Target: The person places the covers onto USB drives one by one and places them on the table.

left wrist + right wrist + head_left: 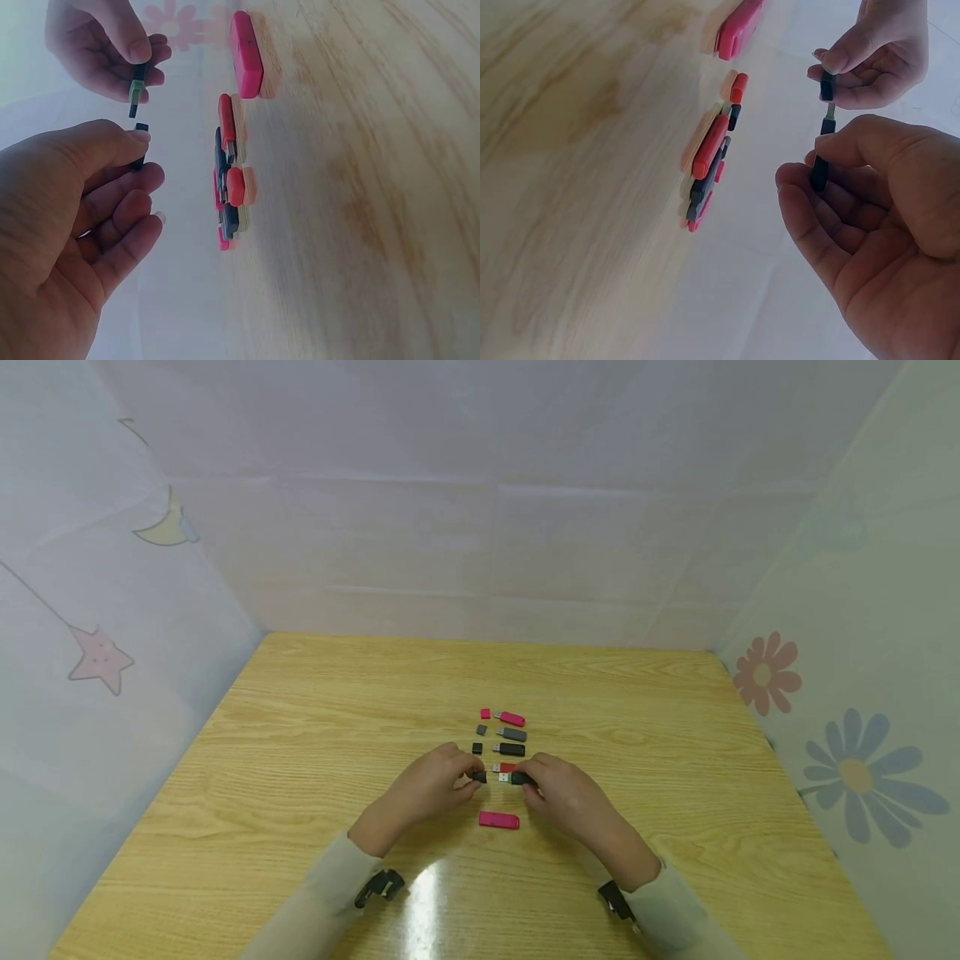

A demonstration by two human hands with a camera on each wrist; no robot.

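Between thumb and fingers my left hand (429, 782) pinches a small black cap (140, 142). Facing it, my right hand (570, 797) grips a black USB stick (820, 165) by its body, its bare metal plug (505, 777) pointing at the cap. A short gap separates plug and cap, and both are held above the table. Just beyond the held stick lies an uncapped red USB stick (710, 146), partly covered by my right hand in the head view. Its red cap (235, 187) shows in both wrist views. On the near side lies a pink USB stick (498, 820) with its plug covered.
Farther back on the wooden table (315, 718), black (512, 749), grey (513, 735) and pink (512, 719) uncapped sticks form a column. Left of them lie a black cap (477, 748), a grey cap (482, 730) and a pink cap (485, 713). Patterned cloth walls surround the table.
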